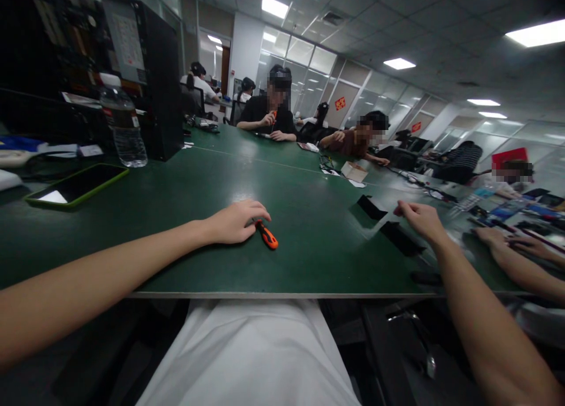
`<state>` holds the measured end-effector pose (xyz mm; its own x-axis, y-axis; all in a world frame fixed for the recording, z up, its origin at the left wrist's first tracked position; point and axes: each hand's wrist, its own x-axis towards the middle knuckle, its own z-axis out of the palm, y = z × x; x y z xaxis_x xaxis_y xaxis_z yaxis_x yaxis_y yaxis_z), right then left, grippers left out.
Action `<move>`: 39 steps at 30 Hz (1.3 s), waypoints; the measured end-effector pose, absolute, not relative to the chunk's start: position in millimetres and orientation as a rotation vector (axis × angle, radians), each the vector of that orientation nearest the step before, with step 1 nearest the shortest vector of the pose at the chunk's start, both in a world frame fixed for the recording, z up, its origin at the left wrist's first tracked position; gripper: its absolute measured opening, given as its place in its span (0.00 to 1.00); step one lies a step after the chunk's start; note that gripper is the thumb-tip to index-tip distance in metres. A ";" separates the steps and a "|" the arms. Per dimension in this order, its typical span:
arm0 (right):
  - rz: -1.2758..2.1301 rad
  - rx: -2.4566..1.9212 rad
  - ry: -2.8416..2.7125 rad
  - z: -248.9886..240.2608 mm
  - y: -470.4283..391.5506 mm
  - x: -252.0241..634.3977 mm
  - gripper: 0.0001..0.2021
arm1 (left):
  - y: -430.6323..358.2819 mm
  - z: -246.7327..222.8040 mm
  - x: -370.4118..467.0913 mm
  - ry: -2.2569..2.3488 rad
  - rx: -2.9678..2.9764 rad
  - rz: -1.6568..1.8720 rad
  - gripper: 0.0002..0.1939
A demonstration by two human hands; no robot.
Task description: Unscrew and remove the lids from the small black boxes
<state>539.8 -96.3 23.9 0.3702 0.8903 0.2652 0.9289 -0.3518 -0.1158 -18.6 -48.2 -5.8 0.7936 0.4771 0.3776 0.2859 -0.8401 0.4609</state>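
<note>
Screwdriver (269, 239) with an orange-and-black handle lies on the green table (304, 265), its shaft end out of sight at the left hand (241, 221). That hand rests palm down, half curled, thumb and fingertips by the top of the handle; whether they grip it cannot be told. The right hand (419, 219) is loosely curled beside two black folded pieces (371, 208) (402, 239), and blur leaves unclear whether it has hold of anything. A dark object (426, 278) near the front edge, partly behind the right forearm, is hard to make out. Both forearms run out of view, and a co-worker's arms (516, 259) are cut off at the right border, their work blurred.

A broad stretch of green surface separates the screwdriver from the black pieces, and another strip lies between its handle and the table's front edge. Leftward, a green-edged phone (82, 182) and a bottle (126, 129) stand well apart from the left hand.
</note>
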 end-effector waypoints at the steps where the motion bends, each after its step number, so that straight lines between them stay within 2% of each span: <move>1: -0.223 -2.437 -1.611 28.8 -89.9 539.9 0.20 | -48.4 -4.6 -20.1 0.517 2.694 0.616 0.20; 3: -0.163 -2.547 -1.630 36.2 -72.2 536.0 0.16 | -49.3 -2.9 -20.8 0.476 2.793 0.503 0.18; 7: 0.011 -2.685 -1.762 37.5 -29.3 503.6 0.19 | -51.1 -3.2 -17.6 0.460 2.842 0.504 0.14; 10: -0.022 -2.618 -1.910 31.3 -6.3 455.3 0.19 | -52.3 -4.7 -15.6 0.446 2.861 0.527 0.12; 13: -0.084 -2.332 -2.179 25.1 -3.1 392.1 0.16 | -54.3 -4.1 -13.1 0.570 2.808 0.642 0.12; 18: -0.031 -1.720 -2.591 23.0 -47.8 289.6 0.12 | -58.0 3.1 -9.0 0.749 2.510 1.120 0.11; 22: 0.044 -1.392 -2.759 32.3 -90.5 244.1 0.11 | -62.0 6.9 -8.3 0.737 2.356 1.252 0.10; 25: 0.113 -1.290 -2.747 44.9 -101.8 235.1 0.11 | -65.5 7.0 -6.4 0.716 2.290 1.275 0.10; 30: 0.344 -1.205 -2.495 73.0 -96.8 231.7 0.24 | -72.6 6.3 -2.6 0.667 2.286 1.323 0.10; 33: 0.317 -1.114 -2.523 93.2 -101.4 218.3 0.22 | -77.3 7.4 -2.0 0.618 2.287 1.352 0.09; 36: 0.111 -1.083 -2.612 121.6 -115.4 203.0 0.19 | -78.2 7.6 -1.4 0.587 2.300 1.323 0.11; 39: -0.073 -1.185 -2.714 156.7 -128.6 200.1 0.16 | -71.8 1.9 0.3 0.619 2.326 1.215 0.19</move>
<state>200.1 -128.6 156.7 -0.6665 0.7227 0.1832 0.7315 0.6813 -0.0265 0.3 -71.8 1.9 0.5134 0.5710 0.6406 0.1823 -0.8020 0.5688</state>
